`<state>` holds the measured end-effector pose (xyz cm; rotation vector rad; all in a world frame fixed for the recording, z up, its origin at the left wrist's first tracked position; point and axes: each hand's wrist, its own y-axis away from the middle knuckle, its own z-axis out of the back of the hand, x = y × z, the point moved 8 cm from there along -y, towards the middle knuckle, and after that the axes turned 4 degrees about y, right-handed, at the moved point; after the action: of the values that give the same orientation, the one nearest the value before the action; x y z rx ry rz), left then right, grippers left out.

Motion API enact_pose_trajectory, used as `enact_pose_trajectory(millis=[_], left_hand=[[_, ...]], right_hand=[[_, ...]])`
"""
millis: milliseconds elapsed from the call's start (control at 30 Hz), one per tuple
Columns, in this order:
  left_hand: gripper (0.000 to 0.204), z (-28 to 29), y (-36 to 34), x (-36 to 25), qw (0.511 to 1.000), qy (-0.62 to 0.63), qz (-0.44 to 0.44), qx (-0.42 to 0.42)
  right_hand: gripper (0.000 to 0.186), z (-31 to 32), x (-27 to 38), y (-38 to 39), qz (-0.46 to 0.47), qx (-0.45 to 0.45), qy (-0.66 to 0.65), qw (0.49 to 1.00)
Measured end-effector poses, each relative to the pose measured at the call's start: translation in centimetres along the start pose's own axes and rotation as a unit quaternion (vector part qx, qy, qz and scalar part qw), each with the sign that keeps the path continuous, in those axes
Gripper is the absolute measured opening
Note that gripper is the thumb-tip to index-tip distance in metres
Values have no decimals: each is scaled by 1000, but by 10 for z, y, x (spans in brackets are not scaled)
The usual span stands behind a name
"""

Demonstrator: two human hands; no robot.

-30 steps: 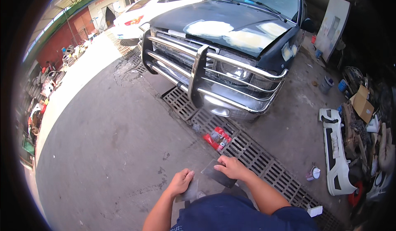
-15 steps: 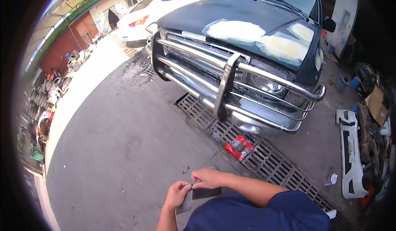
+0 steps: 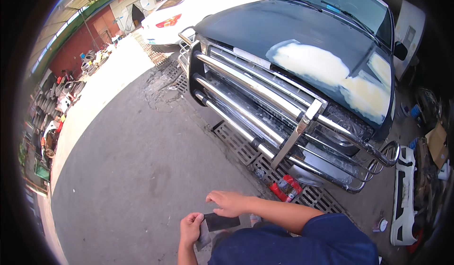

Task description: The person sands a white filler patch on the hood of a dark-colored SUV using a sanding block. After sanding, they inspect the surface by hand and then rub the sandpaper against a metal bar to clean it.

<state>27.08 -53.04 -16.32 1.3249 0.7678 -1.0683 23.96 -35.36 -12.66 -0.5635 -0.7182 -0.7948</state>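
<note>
My left hand (image 3: pixel 191 228) pinches a folded piece of sandpaper (image 3: pixel 222 221) by its edge, low in front of my body. One part of the sheet is nearly black and points right; a greyer flap hangs below my left thumb. Just above the dark part is my right hand (image 3: pixel 228 203), its fingers stretched out to the left and apart. It grips nothing that I can see; whether its underside touches the sheet is hidden. Ahead stands a dark pickup-like vehicle, its hood (image 3: pixel 265 26) bearing pale filler patches (image 3: pixel 309 61).
A chrome bull bar (image 3: pixel 250 87) juts from the vehicle's front, over a slotted drain grate (image 3: pixel 236 142). A red plastic wrapper (image 3: pixel 286 188) lies on the grate. To the right are a white bumper cover (image 3: pixel 403 198) and a small can (image 3: pixel 379 225). A white car (image 3: pixel 189 12) stands far back.
My right hand has let go of the sandpaper's edge, and its fingers have straightened. The left hand keeps its pinch. The vehicle now appears larger and farther right in view.
</note>
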Motion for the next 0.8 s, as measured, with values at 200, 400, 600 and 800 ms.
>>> enact_pose_trajectory(millis=[200,400,600,800], left_hand=[[15,48,-83,-20,999,-29,-16,17],[14,125,-162,-51,998,-30,-31,53],[15,210,-231,-89,996,-9,-38,78],[29,272,-311,-70,999,28,-17,36]], right_hand=[[34,-44,-23,-85,-118,171,2,978],[26,-15,-42,-200,-165,74,-8,983],[28,0,-47,-307,-212,-13,-15,977],[37,57,-116,-359,-337,-136,-33,931]])
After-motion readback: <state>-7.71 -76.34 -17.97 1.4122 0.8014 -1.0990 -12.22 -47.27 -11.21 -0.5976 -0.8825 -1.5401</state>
